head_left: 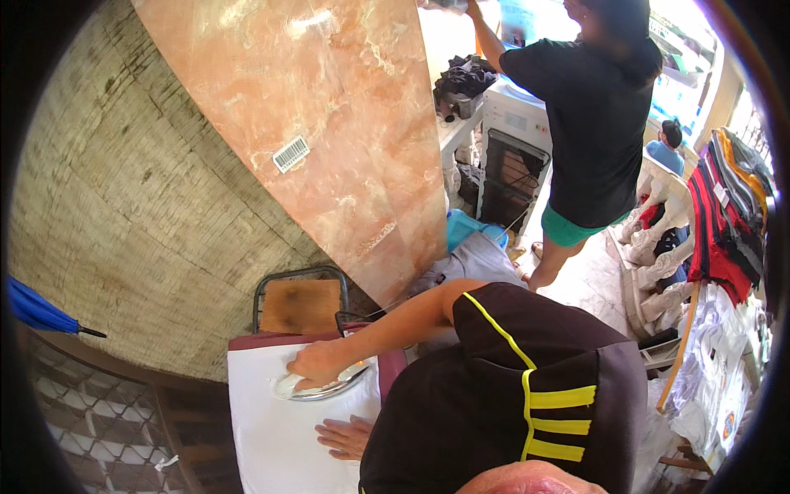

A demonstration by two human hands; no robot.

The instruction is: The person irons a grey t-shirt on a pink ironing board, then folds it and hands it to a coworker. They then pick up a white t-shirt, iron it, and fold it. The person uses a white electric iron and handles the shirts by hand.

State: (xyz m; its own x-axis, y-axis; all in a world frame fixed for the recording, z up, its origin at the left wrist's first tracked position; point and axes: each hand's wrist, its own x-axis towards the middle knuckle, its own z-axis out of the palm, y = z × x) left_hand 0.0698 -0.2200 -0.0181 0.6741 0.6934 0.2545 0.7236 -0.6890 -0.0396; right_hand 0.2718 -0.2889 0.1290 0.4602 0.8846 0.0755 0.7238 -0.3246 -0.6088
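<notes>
My right hand (319,362) is closed round the handle of a clothes iron (352,382), which has a pale body and a shiny metal edge. The iron rests on a white cloth (276,436) spread over an ironing board with a maroon cover (391,362). My left hand (346,436) lies flat on the same cloth, fingers stretched apart, just below the iron in the picture. Beyond the cloth's upper edge is a black metal frame holding a brown, dark-stained pad (301,305). Part of the board is hidden by my dark, yellow-trimmed shirt.
A pinkish marbled panel (354,148) stands beside a weathered wooden wall (140,165). A blue folded umbrella (45,309) juts in at the left. At the upper right, a person in black (597,123) stands by a white appliance (514,111). Clothes (724,214) hang at the far right.
</notes>
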